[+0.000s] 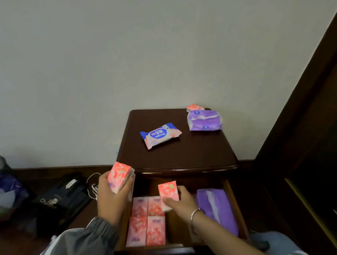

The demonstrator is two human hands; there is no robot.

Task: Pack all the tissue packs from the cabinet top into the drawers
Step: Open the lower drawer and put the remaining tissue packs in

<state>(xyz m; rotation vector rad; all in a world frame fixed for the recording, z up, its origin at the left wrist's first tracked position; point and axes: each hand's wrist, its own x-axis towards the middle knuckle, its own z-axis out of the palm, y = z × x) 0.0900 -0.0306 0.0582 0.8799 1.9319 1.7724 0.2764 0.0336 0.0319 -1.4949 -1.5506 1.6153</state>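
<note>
1. On the dark wooden cabinet top (191, 152), a blue-and-white wipes pack (160, 135) lies in the middle, a purple soft tissue pack (204, 120) behind it to the right, and a small pink tissue pack (195, 107) just behind that.
2. In the open wooden drawer (235, 207) below, four pink tissue packs (147, 223) lie at the left and another purple pack (216, 209) at the right.

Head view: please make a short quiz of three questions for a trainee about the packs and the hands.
1. True or false: the left hand is empty.
2. How many packs lie on the cabinet top? A) one B) three C) six
3. Fill in: in the drawer, the purple pack lies to the ___ of the pink packs.
Key: 1 false; 2 B; 3 right.
</note>
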